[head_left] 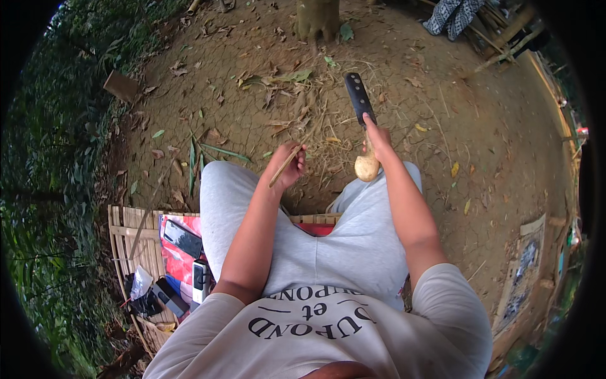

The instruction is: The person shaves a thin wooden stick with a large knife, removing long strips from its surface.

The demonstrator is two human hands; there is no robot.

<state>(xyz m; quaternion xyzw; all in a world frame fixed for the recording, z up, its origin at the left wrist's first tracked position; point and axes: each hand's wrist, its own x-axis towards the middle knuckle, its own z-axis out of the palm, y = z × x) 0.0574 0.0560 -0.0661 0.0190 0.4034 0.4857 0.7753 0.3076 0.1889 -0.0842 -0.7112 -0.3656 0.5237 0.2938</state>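
My right hand (377, 139) is closed round the pale wooden handle of a knife (359, 98). Its broad dark blade, marked with a row of light round spots, points away from me. The handle's bulbous end (366, 168) sticks out below my fist, over my right knee. In my left hand (289, 167), fingers curled, is a thin brown strip of wood or bamboo (285, 165). The strip slants from beside my wrist up past my fingers. Both hands are held apart above the gap between my knees, and the blade does not touch the strip.
I sit on a slatted bamboo bench (134, 235). On its left lie a red cloth (175, 260), a phone (182, 237), a white device (199, 282) and a dark one (170, 297). Ahead are fibre scraps (328, 136) and a tree trunk (317, 20). Another person's patterned trousers (451, 18) show far right.
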